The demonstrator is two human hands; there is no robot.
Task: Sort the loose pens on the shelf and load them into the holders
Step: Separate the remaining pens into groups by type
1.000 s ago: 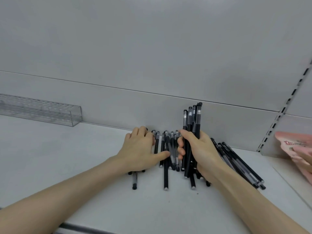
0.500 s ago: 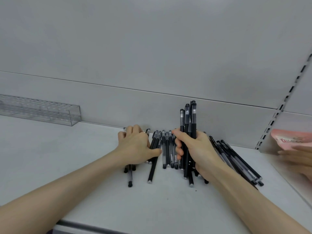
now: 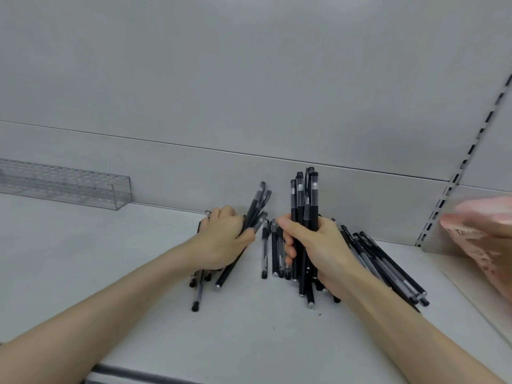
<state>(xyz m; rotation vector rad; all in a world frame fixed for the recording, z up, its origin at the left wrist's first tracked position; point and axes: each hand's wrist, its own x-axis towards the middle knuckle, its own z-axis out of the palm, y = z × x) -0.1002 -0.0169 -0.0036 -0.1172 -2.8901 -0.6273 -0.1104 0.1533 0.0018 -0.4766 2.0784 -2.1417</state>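
Pens gripped by left hand, bundle by right hand, holder far left

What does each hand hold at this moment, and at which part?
The right hand grips an upright bundle of black pens around its middle. The left hand grips a few tilted pens around their middle.

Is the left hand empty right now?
No, the left hand grips several dark pens that angle up to the right.
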